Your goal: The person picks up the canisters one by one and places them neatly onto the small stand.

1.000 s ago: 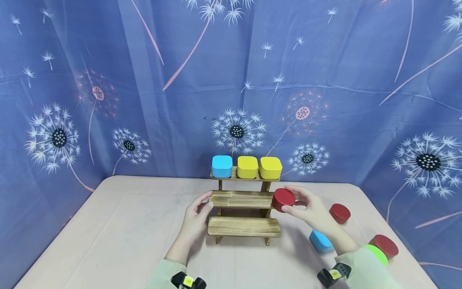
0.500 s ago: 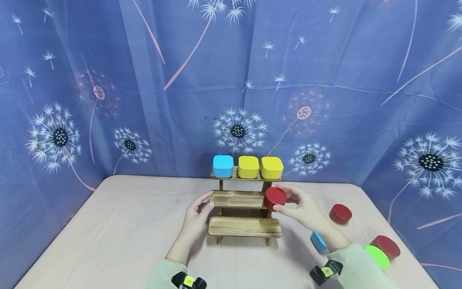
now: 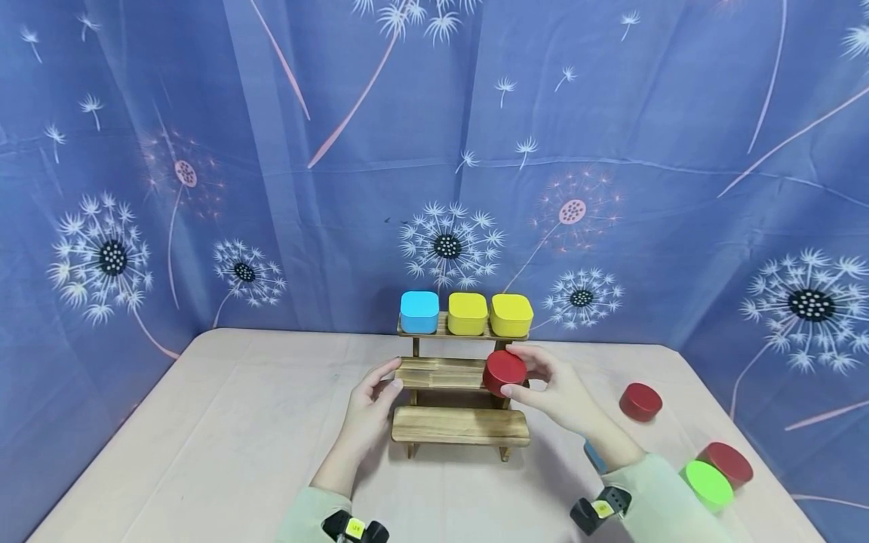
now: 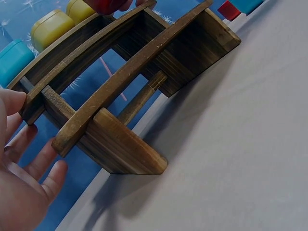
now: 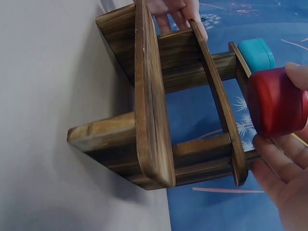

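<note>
My right hand (image 3: 560, 388) pinches a red round tin (image 3: 505, 372) between thumb and fingers, close over the right end of the middle tier of a wooden three-tier stand (image 3: 460, 426). In the right wrist view the red tin (image 5: 274, 102) stands out beside the tier's end, fingertips beneath it. At the other end my left hand (image 3: 365, 415) grips the middle tier; in the left wrist view its fingers (image 4: 43, 159) spread along the stand's side. On the top tier sit a blue tin (image 3: 419, 312) and two yellow tins, left (image 3: 468, 314) and right (image 3: 511, 315).
To the right on the table (image 3: 224, 437) lie a red tin (image 3: 641, 402), another red tin (image 3: 726, 464) and a green tin (image 3: 707, 485) overlapping it. A blue tin (image 3: 594, 456) is mostly hidden behind my right forearm. Blue dandelion-print cloth (image 3: 326, 226) encloses the back and sides.
My right hand has moved left with the red tin, from beside the stand's right edge to over the middle tier's right end. The left hand has stayed in place.
</note>
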`<state>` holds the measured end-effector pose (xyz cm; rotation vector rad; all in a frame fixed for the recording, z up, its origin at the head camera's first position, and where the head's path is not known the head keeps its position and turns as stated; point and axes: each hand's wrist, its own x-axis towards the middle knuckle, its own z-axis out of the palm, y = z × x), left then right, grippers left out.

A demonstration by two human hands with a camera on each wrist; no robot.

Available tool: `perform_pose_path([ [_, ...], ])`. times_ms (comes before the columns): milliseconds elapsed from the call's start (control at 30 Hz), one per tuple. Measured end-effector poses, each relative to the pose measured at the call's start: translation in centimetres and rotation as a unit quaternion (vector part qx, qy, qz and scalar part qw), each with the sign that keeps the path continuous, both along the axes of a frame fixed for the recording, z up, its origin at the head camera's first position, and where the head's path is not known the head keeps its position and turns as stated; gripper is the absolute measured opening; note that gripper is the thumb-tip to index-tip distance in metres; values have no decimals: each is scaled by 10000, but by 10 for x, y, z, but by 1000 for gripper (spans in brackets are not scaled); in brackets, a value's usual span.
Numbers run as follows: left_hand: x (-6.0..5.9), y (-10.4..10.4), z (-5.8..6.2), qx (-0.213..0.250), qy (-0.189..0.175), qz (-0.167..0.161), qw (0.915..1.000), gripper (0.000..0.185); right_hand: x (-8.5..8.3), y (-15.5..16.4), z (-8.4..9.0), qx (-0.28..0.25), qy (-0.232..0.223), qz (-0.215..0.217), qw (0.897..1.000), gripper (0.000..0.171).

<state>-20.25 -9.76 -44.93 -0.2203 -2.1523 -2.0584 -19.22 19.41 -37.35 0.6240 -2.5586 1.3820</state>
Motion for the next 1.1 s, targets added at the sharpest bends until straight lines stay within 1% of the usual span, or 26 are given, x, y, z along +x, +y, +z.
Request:
perform_pose_path([
  [633,-1,-1,-3,58,46,-65,10000,38,-1,-28,-2,-200,-57,286,9994,56],
  [967,-1,-1,-3,37,-22,-40,10000,38,-2,-40,-2,-205,-97,298,9993,57],
  [1100,-2,-1,-4,-21,60,-12,10000,38,-5,-45,-4,-255,-58,301,9992,57],
])
